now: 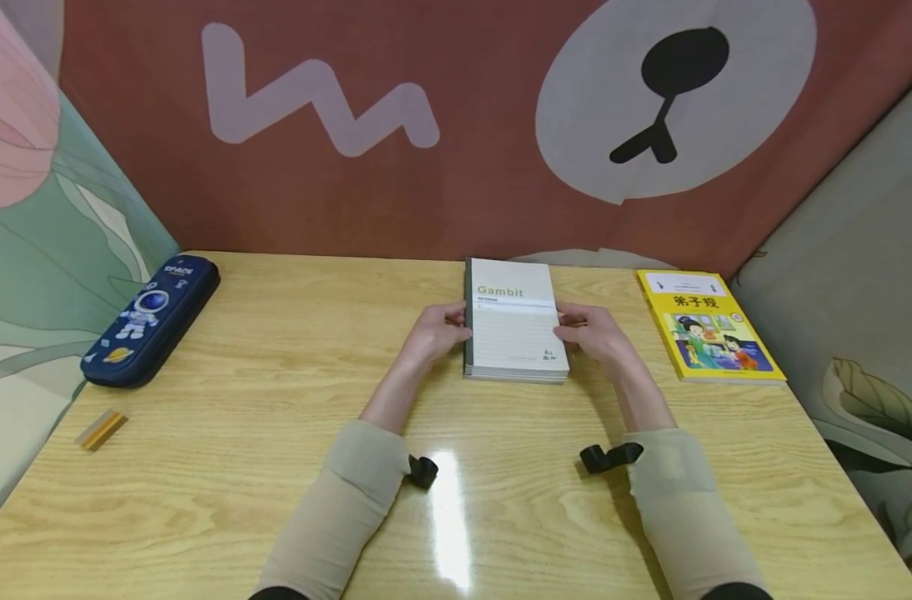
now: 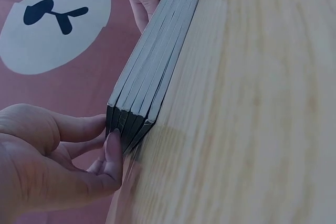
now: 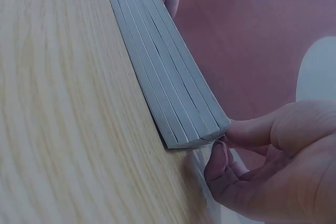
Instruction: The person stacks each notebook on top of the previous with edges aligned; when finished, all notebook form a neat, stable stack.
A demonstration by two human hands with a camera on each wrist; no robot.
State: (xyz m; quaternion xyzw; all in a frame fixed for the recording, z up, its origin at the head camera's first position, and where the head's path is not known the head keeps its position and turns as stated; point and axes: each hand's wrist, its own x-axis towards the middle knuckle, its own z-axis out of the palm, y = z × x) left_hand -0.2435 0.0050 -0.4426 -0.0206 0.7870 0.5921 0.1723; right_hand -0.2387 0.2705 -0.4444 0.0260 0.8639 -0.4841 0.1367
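A stack of notebooks [image 1: 512, 333] lies flat on the table, its top cover pale with "Gambit" printed on it and a dark spine on the left. My left hand [image 1: 435, 332] holds the spine side, thumb and fingers bent against it. On the opposite side my right hand [image 1: 593, 332] grips the page edges with its thumb and curled fingers. Seen from the left wrist, the grey-white lower edges of several notebooks [image 2: 152, 56] sit close together, the dark spines slightly uneven. From the right wrist, the stack's edges [image 3: 163, 61] show narrow gaps between notebooks.
A yellow picture book [image 1: 711, 327] lies to the right of the stack. At the far left is a navy pencil case [image 1: 152, 321] with an astronaut on it. A small striped eraser-like block [image 1: 102, 430] lies before the case. A red printed backdrop [image 1: 486, 200] borders the table's back edge.
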